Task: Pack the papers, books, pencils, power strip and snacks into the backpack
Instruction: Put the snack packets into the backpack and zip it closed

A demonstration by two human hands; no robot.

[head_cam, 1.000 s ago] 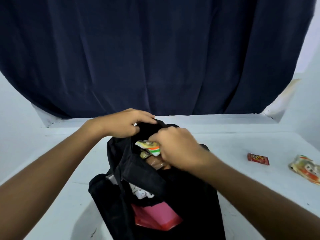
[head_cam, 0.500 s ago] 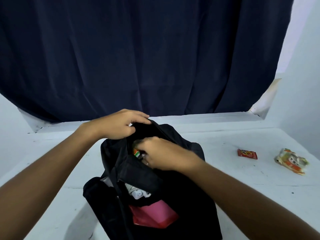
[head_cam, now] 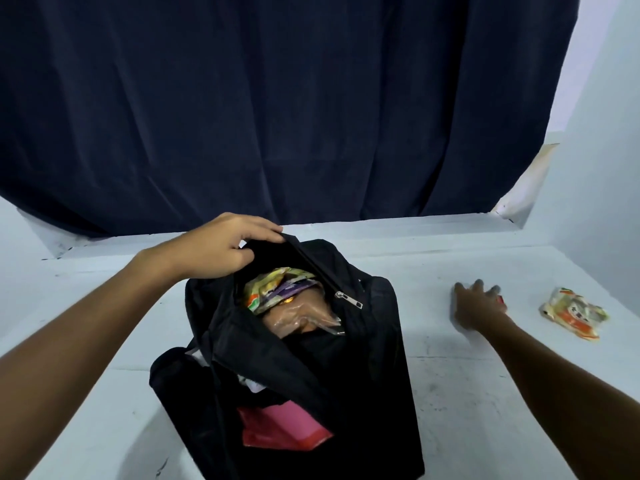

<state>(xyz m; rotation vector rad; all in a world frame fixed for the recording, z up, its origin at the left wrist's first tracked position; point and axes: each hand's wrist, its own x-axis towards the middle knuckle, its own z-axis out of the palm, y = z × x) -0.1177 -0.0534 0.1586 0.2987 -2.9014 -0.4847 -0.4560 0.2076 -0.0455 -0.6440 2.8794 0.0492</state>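
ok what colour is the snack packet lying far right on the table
Mostly orange and white with pale yellow edges: the snack packet, seen in the head view.

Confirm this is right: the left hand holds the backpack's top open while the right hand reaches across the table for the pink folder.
Not quite. The left hand does hold the backpack open, but the head view shows the right hand reaching over the table onto a small red snack packet. The pink folder sits in the backpack's front pocket.
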